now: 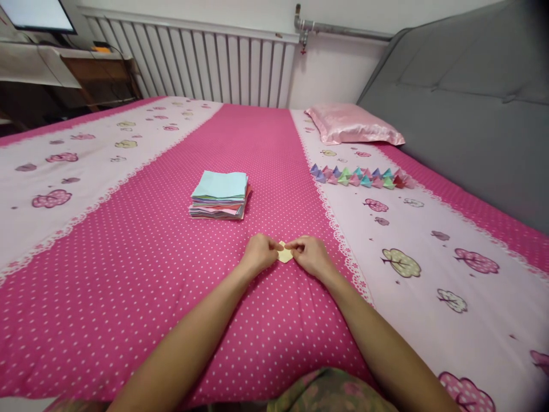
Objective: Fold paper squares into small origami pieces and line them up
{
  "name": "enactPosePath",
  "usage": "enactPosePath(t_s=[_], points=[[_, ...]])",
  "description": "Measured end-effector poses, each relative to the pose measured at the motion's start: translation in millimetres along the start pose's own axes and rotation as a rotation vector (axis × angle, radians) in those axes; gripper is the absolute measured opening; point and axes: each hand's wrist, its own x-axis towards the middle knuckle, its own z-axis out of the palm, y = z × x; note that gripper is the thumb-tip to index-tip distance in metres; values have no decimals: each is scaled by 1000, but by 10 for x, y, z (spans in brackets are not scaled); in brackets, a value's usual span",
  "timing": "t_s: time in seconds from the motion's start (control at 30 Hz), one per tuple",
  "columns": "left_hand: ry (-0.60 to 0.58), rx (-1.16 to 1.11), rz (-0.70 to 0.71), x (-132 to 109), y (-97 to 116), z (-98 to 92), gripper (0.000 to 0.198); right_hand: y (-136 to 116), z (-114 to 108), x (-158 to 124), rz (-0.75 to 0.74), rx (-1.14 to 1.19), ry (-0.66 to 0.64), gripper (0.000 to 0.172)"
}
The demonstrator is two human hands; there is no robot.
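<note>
Between my two hands is a small folded piece of pale yellow paper [284, 256], just above or on the pink dotted bedspread [206, 274]. My left hand [261, 253] pinches its left edge with thumb and forefinger. The right edge sits in a like pinch of my right hand [311, 255], and the fingertips of both hands nearly meet over the paper's top. Part of the paper is hidden by the fingers. Farther forward and to the left lies a stack of square coloured paper [221, 186], with a light blue sheet on top.
Two rows of small folded paper pieces [362, 177] in several colours lie to the right. Behind them is a pink pillow [352, 123] beside the grey headboard [467, 86]. A white radiator [201, 63] lines the far wall; a desk with a monitor [38, 14] stands far left.
</note>
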Motion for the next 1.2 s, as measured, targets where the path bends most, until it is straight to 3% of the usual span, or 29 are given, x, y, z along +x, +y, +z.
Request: enactPosePath(t_s=[0.2, 0.33, 0.43, 0.6, 0.83, 0.97, 1.2], points=[[-49, -6, 82, -16, -96, -13, 41, 6, -28, 5, -6, 1, -22, 35], [-137, -12, 290, -67, -132, -90, 52, 51, -70, -4, -58, -4, -70, 41], [-106, 45, 397, -97, -135, -149, 55, 117, -108, -12, -151, 14, -110, 46], [-84, 118, 451, -104, -148, -176, 51, 174, -153, -13, -327, 56, -113, 32], [44, -5, 504, -92, -132, -155, 38, 75, -169, -21, -383, 208, 36, 19], [113, -221, 438, -105, -66, -152, 19, 6, -150, -53, -285, 441, 43, 19], [-117, -750, 97, -166, 1, -103, 31, -43, -87, -104, -41, 801, -33, 27]])
